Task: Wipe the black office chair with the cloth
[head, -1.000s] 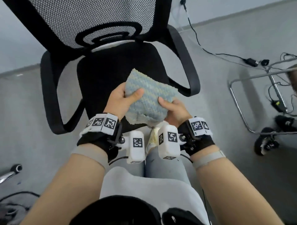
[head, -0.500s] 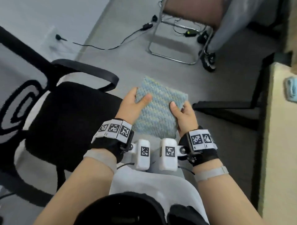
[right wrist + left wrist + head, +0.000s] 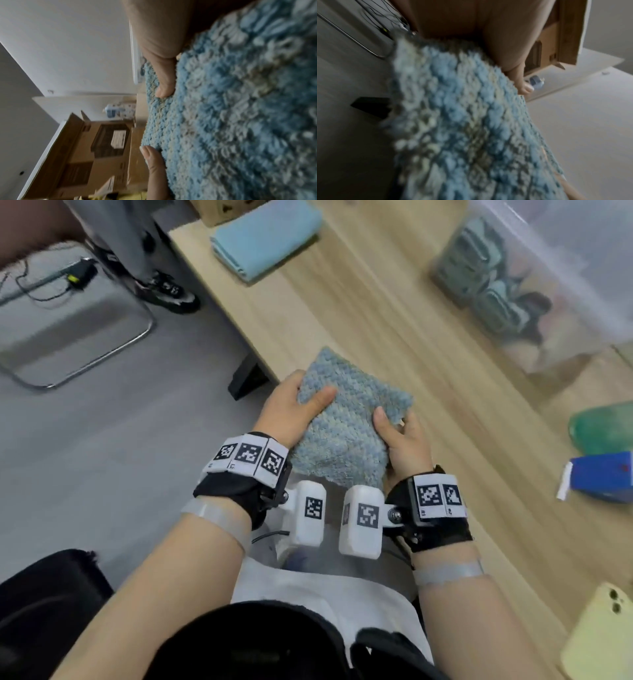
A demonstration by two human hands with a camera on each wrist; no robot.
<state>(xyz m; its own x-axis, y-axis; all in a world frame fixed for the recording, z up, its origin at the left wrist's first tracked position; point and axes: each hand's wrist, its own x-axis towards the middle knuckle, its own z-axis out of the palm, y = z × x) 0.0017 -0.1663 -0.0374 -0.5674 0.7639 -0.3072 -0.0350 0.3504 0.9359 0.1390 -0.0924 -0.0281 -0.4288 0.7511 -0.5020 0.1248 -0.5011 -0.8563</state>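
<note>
The cloth [image 3: 346, 426], a nubbly blue-and-cream square that looks folded, is held up between both hands over the near edge of the wooden counter [image 3: 394, 313], in front of the person's lap. The left hand [image 3: 291, 409] grips its left side, thumb laid across the top face and fingers hidden beneath; the right hand [image 3: 402, 445] pinches the right edge, thumb on top and a fingertip curled round the far side, as the right wrist view shows. Neither hand is free.

The black office chair cannot be picked out for certain: a dark padded shape [image 3: 44, 594] at the lower left of the head view may be part of it, but too little shows to say. The cloth touches no part of any chair at this moment.

As for progress, the pictures cannot settle whether wiping is finished or has not started. The cloth being held over the counter, near a folded light-blue towel [image 3: 263, 237] and a clear bin [image 3: 534, 278] of cloths, suggests either fetching or putting away. If wiping remains, the person would have to turn back toward the chair
</note>
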